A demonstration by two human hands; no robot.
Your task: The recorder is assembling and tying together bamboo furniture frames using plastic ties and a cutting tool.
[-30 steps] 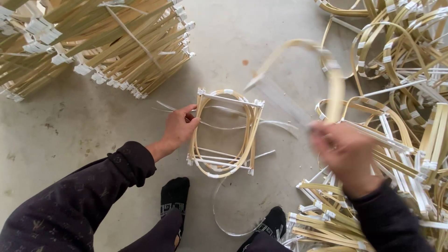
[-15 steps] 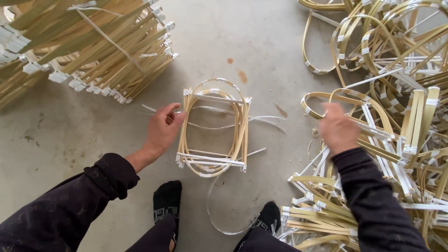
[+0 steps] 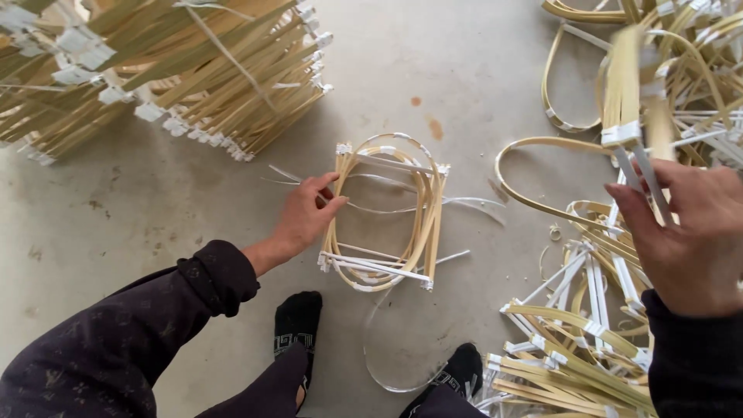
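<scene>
My left hand (image 3: 306,213) rests on the left edge of a small stack of looped bamboo strip frames (image 3: 391,213) lying on the concrete floor, fingers touching its upper left side. My right hand (image 3: 689,232) is raised at the right and grips a bent bamboo strip piece with white tape ends (image 3: 631,116), which looks blurred. Below and behind that hand lies a loose heap of similar bamboo loops (image 3: 588,340).
A large stack of bundled bamboo strips with white taped ends (image 3: 155,77) fills the upper left. More loops (image 3: 573,85) lie at the upper right. My two feet in black socks (image 3: 298,321) sit at the bottom middle, with clear plastic strips (image 3: 387,364) on the floor.
My right hand has come up from the heap at the right with a taped bamboo strip piece in it. My left hand has stayed on the frame stack.
</scene>
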